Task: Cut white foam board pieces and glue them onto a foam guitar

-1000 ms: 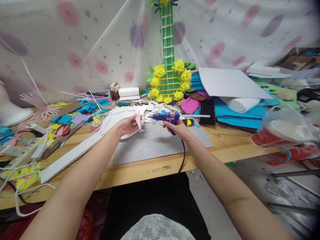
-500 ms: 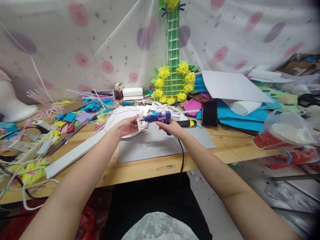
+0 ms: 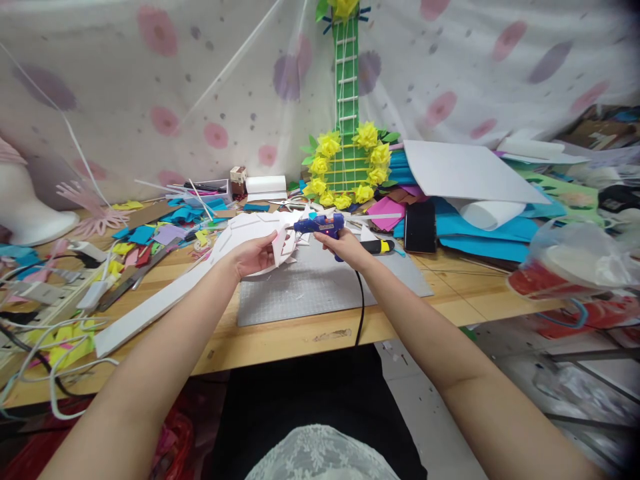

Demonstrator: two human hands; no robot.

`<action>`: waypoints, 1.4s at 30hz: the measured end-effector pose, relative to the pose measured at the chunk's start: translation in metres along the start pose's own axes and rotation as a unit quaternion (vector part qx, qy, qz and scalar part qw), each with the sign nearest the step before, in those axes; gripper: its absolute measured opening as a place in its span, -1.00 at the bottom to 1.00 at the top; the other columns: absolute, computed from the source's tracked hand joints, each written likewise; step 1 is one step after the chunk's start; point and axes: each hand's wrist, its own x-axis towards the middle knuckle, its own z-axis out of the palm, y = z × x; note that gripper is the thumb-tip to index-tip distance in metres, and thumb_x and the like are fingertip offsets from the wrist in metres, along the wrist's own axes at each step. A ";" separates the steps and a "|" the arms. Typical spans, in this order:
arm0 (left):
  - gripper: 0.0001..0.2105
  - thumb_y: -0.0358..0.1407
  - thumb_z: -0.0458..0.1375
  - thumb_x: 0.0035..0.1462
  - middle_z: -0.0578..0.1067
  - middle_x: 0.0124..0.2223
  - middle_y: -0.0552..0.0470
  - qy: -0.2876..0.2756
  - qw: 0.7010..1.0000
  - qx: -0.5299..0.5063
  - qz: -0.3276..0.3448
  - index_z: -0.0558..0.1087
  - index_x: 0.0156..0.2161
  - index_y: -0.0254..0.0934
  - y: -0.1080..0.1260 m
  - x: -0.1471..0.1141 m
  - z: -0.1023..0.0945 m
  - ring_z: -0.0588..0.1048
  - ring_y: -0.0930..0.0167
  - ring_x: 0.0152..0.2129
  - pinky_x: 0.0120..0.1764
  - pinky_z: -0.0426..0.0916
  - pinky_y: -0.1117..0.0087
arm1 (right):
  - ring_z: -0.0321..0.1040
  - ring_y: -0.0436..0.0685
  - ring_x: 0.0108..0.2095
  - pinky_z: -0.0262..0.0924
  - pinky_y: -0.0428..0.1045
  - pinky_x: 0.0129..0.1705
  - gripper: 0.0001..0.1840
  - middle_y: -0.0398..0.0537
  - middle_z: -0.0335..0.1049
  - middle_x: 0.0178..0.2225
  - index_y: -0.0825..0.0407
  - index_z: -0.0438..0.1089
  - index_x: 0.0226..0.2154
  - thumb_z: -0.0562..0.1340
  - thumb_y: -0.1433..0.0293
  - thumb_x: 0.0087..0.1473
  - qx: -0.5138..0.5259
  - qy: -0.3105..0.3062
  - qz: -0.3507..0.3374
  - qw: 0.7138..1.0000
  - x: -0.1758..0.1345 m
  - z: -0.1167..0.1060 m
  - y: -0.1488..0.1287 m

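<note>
My left hand (image 3: pixel 254 255) pinches a small white board piece (image 3: pixel 281 249), holding it upright above the cutting mat. In my right hand (image 3: pixel 349 248) is a blue glue gun (image 3: pixel 319 225), its nozzle pointing left at the top edge of that piece. Whether the tip touches the edge I cannot tell. A black cord (image 3: pixel 362 303) hangs from the gun over the table edge. Behind my left hand lies a large white cut-out shape (image 3: pixel 240 230), with a long white strip (image 3: pixel 145 317) reaching toward the front left.
A grey cutting mat (image 3: pixel 300 303) lies under my hands, with a black and yellow cutter (image 3: pixel 377 247) beyond the right one. A phone (image 3: pixel 420 228) rests beside blue sheets. A green paper guitar with yellow flowers (image 3: pixel 345 160) stands behind. Scraps, cables and a power strip (image 3: pixel 45 300) crowd the left.
The glue gun has shifted slightly right and up, its nozzle now at the white piece's upper edge. The piece in my left hand has turned a little.
</note>
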 end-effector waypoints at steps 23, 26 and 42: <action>-0.76 -0.28 0.00 0.17 0.53 -0.29 -0.06 0.016 1.000 0.007 0.003 0.47 -0.24 -0.35 0.008 -0.003 0.005 0.48 0.43 -0.38 -0.20 0.41 0.37 | 0.15 -0.03 -0.60 0.00 -0.11 -0.63 -0.54 -0.13 0.28 -0.60 0.05 0.35 -0.46 0.25 -0.02 -0.21 -0.034 -0.111 0.028 0.993 -0.021 -0.010 -0.013; -0.77 -0.28 0.00 0.17 0.52 -0.33 -0.03 0.035 0.999 0.006 0.002 0.47 -0.26 -0.33 0.009 -0.004 0.006 0.48 0.43 -0.40 -0.25 0.41 0.38 | 0.16 -0.03 -0.59 0.01 -0.11 -0.63 -0.54 -0.12 0.29 -0.60 0.05 0.36 -0.46 0.27 -0.01 -0.23 -0.038 -0.126 0.030 0.991 -0.023 -0.010 -0.016; -0.88 -0.34 0.21 -0.05 0.53 -0.33 -0.07 0.068 0.974 0.202 0.080 0.50 -0.38 -0.38 0.019 -0.010 -0.011 0.47 0.43 -0.38 -0.22 0.36 0.40 | 0.08 -0.08 -0.63 0.00 -0.12 -0.60 -0.58 -0.17 0.25 -0.65 0.06 0.31 -0.57 0.24 0.02 -0.18 0.082 0.003 -0.010 0.997 -0.007 -0.009 0.004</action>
